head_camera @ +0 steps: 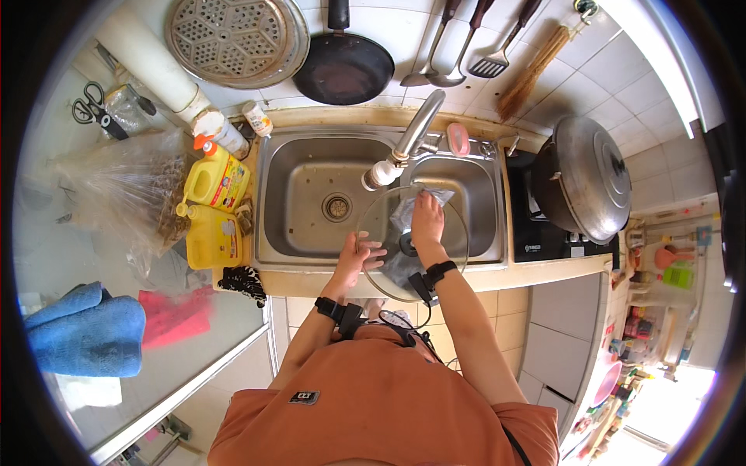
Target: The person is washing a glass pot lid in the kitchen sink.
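A round clear glass pot lid (387, 275) with a dark knob (407, 244) is held tilted over the front edge of the double-bowl steel sink (297, 227). My left hand (353, 260) grips the lid by its left rim, fingers spread along the glass. Pressed to the lid's upper part is a thin greyish-white cloth or wipe (403, 214), which my right hand (428, 221) holds under its fingers. Part of the cloth is hidden by that hand. Both wrists wear black straps with small devices.
A steel faucet (421, 123) with a white filter tip (383, 175) reaches over the sink. Yellow detergent jugs (213, 236) stand at left beside a plastic bag (134, 186). On the right, a large lidded metal pot (588, 175) sits on a black cooktop (527, 233). A frying pan (345, 67) hangs behind.
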Demonstrator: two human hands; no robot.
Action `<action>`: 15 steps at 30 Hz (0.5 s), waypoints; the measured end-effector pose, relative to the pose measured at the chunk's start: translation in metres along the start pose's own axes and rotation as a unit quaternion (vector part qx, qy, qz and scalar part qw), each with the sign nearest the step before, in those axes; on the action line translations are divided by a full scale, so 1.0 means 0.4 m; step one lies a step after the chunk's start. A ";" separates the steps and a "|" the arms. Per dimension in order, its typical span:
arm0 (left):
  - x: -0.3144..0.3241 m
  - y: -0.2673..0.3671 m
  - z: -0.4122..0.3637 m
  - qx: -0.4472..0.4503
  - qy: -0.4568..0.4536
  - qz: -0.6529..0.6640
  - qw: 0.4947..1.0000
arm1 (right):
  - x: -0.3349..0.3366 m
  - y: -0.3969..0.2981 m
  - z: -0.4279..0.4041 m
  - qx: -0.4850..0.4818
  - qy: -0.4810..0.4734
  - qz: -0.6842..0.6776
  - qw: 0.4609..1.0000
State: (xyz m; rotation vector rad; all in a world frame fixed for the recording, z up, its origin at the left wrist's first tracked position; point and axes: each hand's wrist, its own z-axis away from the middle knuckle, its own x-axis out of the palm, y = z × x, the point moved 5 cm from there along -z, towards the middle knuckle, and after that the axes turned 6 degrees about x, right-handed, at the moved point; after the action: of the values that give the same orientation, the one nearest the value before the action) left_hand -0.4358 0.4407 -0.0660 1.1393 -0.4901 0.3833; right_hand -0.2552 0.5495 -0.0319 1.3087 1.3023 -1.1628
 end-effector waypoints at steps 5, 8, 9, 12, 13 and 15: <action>0.016 -0.010 0.001 -0.005 -0.018 0.017 1.000 | 0.008 -0.035 0.031 -0.139 0.021 -0.054 0.989; 0.012 -0.007 -0.010 -0.022 0.021 -0.007 1.000 | -0.049 -0.132 0.059 -0.198 -0.073 -0.202 0.956; 0.013 -0.007 -0.009 -0.020 0.021 -0.006 1.000 | -0.077 -0.151 0.087 -0.213 -0.114 -0.252 0.937; -0.068 -0.058 -0.034 0.052 0.051 -0.145 0.987 | -0.126 -0.153 0.178 -0.241 -0.183 -0.303 0.904; -0.055 -0.056 -0.024 0.047 0.050 -0.144 0.987 | -0.117 -0.128 0.225 -0.246 -0.220 -0.305 0.893; -0.030 -0.055 0.000 -0.020 0.070 -0.059 0.996 | -0.108 -0.051 0.303 -0.229 -0.219 -0.256 0.913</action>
State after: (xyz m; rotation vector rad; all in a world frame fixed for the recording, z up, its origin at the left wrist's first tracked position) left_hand -0.4342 0.4318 -0.0896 1.0893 -0.3045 0.3473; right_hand -0.2770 0.4241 -0.0041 0.3363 1.4921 -1.2979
